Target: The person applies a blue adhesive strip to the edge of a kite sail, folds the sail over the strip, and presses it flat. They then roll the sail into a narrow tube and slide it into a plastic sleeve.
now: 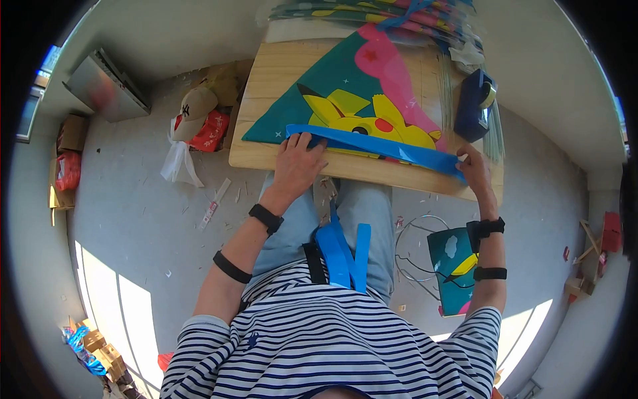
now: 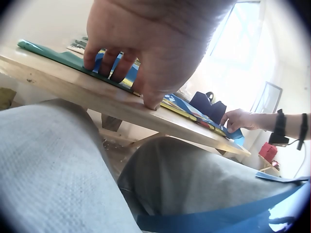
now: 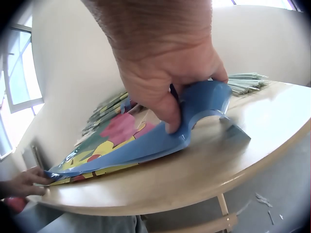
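A triangular printed plastic sheet [image 1: 332,70], green and pink with a yellow cartoon figure, lies on the wooden table [image 1: 269,66]. Along its near edge runs a long blue plastic strip [image 1: 392,147]. My left hand [image 1: 299,165] presses the strip's left part with its fingertips; in the left wrist view the thumb [image 2: 152,100] reaches down beside the sheet's edge. At the other end, my right hand [image 1: 476,174] pinches the strip between thumb and fingers. In the right wrist view the strip [image 3: 146,148] curls up at that hand, its end hanging over the tabletop.
A dark blue tape dispenser [image 1: 470,113] stands at the table's right, beside bundled thin rods [image 3: 245,83]. More printed sheets [image 1: 332,14] are stacked at the far edge. Loose blue strips [image 1: 339,256] lie on my lap. Another printed sheet [image 1: 446,243] shows below on the right.
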### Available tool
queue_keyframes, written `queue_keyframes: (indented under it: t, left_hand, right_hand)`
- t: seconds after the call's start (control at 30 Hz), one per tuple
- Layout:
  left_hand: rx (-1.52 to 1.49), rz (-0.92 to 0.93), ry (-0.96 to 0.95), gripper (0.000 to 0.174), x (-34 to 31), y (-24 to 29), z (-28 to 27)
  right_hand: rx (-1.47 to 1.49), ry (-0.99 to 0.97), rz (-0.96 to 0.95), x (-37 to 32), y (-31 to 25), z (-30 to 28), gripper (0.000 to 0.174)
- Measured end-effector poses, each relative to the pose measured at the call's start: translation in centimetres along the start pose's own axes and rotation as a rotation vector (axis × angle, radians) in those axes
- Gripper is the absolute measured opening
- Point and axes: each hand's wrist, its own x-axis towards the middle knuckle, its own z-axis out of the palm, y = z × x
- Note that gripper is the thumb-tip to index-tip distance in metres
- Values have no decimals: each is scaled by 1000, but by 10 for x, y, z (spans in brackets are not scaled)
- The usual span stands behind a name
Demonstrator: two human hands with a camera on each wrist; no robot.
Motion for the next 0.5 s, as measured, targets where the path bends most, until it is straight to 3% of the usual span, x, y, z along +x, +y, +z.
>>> queue_keyframes:
  t: [0.23,0.5]
  left_hand:
    - [9,-14,-36,46,-1,0,-2]
    - [22,-8,-43,47,-1,-1,1]
  right_hand:
    - [-67,54,17,7,-1,-2,19]
    - [-93,94,-3,8,8,16,24]
